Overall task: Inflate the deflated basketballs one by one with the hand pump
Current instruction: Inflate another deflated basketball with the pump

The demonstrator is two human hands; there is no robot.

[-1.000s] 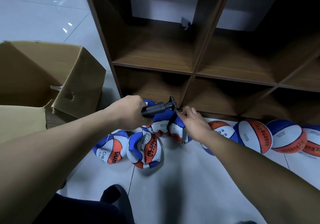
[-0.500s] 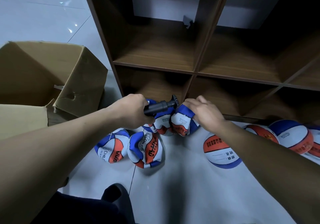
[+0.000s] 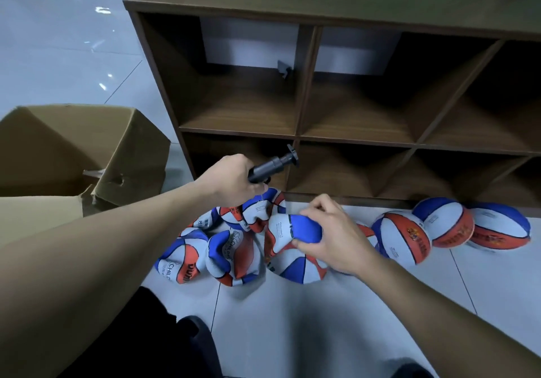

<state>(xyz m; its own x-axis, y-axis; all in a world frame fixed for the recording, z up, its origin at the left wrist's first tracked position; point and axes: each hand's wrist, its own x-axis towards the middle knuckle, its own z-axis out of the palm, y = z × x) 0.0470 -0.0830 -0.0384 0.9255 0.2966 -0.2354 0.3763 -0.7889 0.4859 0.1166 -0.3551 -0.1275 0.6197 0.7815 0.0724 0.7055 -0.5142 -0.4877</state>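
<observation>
My left hand [image 3: 234, 178] grips the pump [image 3: 270, 167] above the flat pile, my right hand [image 3: 328, 231] pinches a limp ball [image 3: 292, 243] just below; crumpled skin may hide the valve, bending the needle.

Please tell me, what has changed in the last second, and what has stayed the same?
The right hand reached into the pile, gripped a crumpled deflated blue, white and orange basketball and pulled it out toward the person. The left hand still holds the black hand pump above the pile. The inflated balls by the brown wooden shelf look unmoved.
</observation>
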